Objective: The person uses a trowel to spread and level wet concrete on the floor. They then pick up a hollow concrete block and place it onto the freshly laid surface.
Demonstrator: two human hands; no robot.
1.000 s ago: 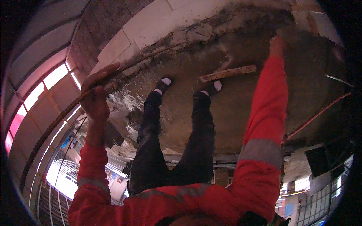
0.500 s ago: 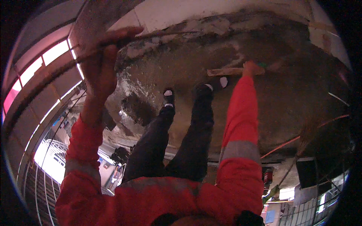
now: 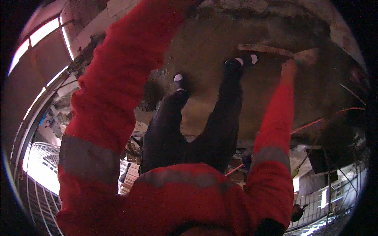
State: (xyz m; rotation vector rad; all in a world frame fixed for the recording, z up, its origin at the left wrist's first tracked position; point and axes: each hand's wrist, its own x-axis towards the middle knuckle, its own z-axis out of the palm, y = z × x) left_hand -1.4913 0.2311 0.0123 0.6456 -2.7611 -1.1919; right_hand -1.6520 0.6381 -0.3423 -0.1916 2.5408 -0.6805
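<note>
Head camera, only angle I've got: the right hand (image 3: 289, 66) is out at about 2 o'clock from the centre, a bit smeared by motion blur. Looks to me like it's wrapped around a trowel (image 3: 307, 56) with a bit of green at the handle, the pale blade poking out toward 3 o'clock from the knuckles. Can't tell you anything about the left hand's grip: that red sleeve (image 3: 118, 74) runs up past 11 o'clock and leaves the picture near 12, so the hand itself is out of sight.

Now the wooden strip (image 3: 263, 49). It lies on the brown floor (image 3: 206, 59) between 1 and 2 o'clock, just past the toe of the right shoe (image 3: 247, 60), and its 3 o'clock end is right by the trowel. Whether they touch, blur won't let me say.

IMO the thing to watch is that end of the strip: I'd work the blade gently there with a loose wrist so it doesn't get knocked crooked. Arm's pretty stretched too, so shuffling toward 2 o'clock would probably give better control. Just mind that right toe, it's close to the wood.
</note>
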